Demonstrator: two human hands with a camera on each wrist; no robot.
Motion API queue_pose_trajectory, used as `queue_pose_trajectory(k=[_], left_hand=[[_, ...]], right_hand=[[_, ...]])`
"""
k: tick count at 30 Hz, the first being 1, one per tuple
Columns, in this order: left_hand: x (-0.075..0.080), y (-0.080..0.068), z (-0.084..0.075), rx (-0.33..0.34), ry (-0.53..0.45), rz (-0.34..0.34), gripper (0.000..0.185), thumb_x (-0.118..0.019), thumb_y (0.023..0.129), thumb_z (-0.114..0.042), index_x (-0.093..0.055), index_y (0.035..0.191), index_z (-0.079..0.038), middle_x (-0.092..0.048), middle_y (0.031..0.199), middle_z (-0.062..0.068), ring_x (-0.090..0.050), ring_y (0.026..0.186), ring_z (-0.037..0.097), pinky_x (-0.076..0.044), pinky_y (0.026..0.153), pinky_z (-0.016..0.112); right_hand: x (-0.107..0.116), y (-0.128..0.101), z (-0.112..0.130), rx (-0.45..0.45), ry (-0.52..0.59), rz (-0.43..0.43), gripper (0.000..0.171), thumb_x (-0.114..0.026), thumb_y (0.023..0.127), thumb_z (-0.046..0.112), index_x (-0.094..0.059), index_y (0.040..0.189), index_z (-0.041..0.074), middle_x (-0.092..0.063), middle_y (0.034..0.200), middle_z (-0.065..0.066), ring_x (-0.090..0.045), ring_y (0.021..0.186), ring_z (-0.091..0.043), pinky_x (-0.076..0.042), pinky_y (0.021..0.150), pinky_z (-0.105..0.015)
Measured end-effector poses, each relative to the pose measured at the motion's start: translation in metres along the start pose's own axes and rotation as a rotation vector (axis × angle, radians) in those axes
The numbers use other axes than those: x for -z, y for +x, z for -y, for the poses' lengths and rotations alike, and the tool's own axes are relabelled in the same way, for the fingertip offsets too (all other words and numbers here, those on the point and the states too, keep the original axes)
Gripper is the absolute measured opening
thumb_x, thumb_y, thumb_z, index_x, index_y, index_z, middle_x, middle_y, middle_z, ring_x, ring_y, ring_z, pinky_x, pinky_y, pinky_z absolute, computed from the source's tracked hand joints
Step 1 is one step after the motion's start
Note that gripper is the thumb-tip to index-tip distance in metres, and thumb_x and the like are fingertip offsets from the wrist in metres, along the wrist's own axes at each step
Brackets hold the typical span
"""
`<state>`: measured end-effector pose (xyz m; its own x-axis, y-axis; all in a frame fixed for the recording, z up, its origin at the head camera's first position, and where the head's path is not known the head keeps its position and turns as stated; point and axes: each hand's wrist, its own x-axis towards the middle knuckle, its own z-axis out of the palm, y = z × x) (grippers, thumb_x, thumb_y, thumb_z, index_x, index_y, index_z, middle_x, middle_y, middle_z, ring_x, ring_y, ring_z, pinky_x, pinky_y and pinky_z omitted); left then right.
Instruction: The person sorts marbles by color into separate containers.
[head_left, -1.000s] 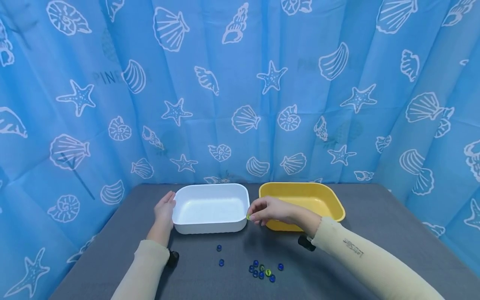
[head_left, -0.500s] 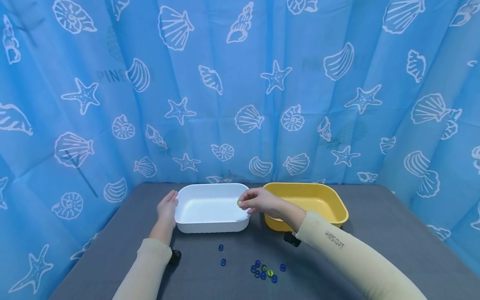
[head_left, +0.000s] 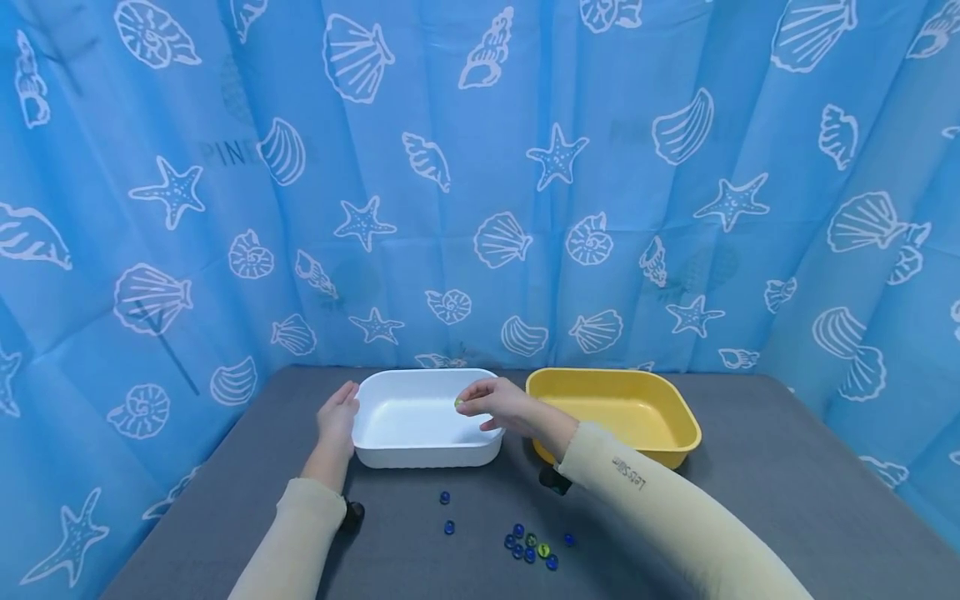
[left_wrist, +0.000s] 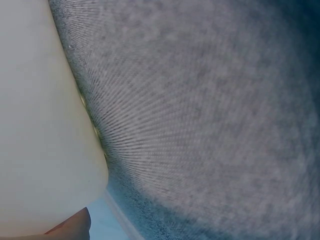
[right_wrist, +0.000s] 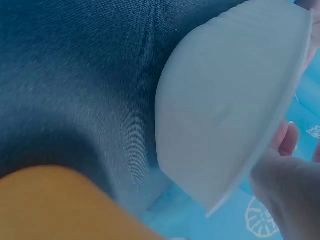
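Note:
My right hand point(head_left: 498, 404) pinches a small yellow-green glass marble point(head_left: 458, 402) between thumb and fingertips, over the right part of the white bin point(head_left: 429, 457). That marble is hidden in the right wrist view, where the right hand point(right_wrist: 290, 190) shows beside the bin's rim. At the bin's left end, my left hand point(head_left: 337, 421) rests against the wall with its fingers fairly straight. The left wrist view shows a fingertip point(left_wrist: 72, 227) at the white bin's wall point(left_wrist: 45, 110).
The yellow bin point(head_left: 607, 381) stands right of the white one, partly behind my right forearm. Several blue marbles point(head_left: 530, 554) and a yellow-green marble point(head_left: 543, 550) lie clustered on the grey tabletop, with two blue marbles point(head_left: 449, 527) farther left. A blue shell-print curtain point(head_left: 480, 208) hangs behind.
My right hand has moved left with the marble, from the gap between the bins to over the white bin. The left hand stays at the white bin's left end.

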<state>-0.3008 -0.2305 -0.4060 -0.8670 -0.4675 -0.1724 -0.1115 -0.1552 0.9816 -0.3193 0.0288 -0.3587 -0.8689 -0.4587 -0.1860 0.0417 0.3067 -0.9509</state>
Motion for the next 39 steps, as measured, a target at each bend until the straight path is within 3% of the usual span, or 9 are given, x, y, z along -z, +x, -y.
queue_pose_trajectory(k=[9, 15, 20, 25, 39], left_hand=[[0.002, 0.001, 0.000, 0.002, 0.001, 0.005, 0.048, -0.035, 0.105, -0.005, -0.029, 0.153, -0.008, -0.032, 0.155, 0.010, -0.027, 0.143, 0.025, -0.024, 0.115, 0.040], [0.001, 0.003, -0.001, -0.002, -0.007, 0.000, 0.048, -0.035, 0.105, -0.005, -0.029, 0.152, -0.008, -0.032, 0.155, 0.010, -0.027, 0.143, 0.024, -0.024, 0.115, 0.039], [0.000, 0.003, 0.000, -0.007, -0.001, 0.002, 0.047, -0.035, 0.105, -0.005, -0.030, 0.152, -0.008, -0.032, 0.155, 0.010, -0.028, 0.143, 0.025, -0.025, 0.114, 0.039], [0.001, 0.003, 0.002, -0.002, -0.003, 0.010, 0.047, -0.035, 0.105, -0.005, -0.030, 0.152, -0.007, -0.032, 0.155, 0.011, -0.027, 0.143, 0.025, -0.025, 0.114, 0.039], [0.000, 0.001, 0.000, -0.013, 0.008, 0.007, 0.048, -0.035, 0.105, -0.005, -0.028, 0.153, -0.007, -0.031, 0.155, 0.011, -0.026, 0.143, 0.025, -0.025, 0.114, 0.039]], right_hand=[[-0.020, 0.020, -0.010, -0.076, -0.064, -0.055, 0.015, -0.069, 0.091, 0.013, -0.068, 0.102, 0.003, -0.066, 0.101, -0.007, -0.056, 0.106, -0.025, -0.045, 0.092, -0.059], [-0.027, 0.029, -0.011, -0.119, -0.149, -0.096, 0.013, -0.070, 0.090, 0.014, -0.071, 0.101, 0.007, -0.065, 0.100, -0.006, -0.055, 0.100, -0.025, -0.049, 0.081, -0.048], [-0.033, 0.042, -0.019, -0.159, -0.238, -0.123, 0.007, -0.072, 0.089, 0.013, -0.073, 0.094, 0.009, -0.057, 0.079, -0.002, -0.047, 0.069, -0.017, -0.038, 0.056, -0.030], [-0.036, 0.049, -0.024, -0.198, -0.303, -0.133, 0.004, -0.073, 0.088, 0.013, -0.074, 0.091, 0.010, -0.041, 0.058, 0.002, -0.026, 0.044, -0.010, -0.026, 0.043, -0.023], [-0.038, 0.064, -0.030, -0.238, -0.325, -0.154, 0.006, -0.075, 0.084, 0.008, -0.075, 0.090, 0.007, -0.042, 0.056, 0.001, -0.030, 0.044, -0.011, -0.026, 0.042, -0.023]])
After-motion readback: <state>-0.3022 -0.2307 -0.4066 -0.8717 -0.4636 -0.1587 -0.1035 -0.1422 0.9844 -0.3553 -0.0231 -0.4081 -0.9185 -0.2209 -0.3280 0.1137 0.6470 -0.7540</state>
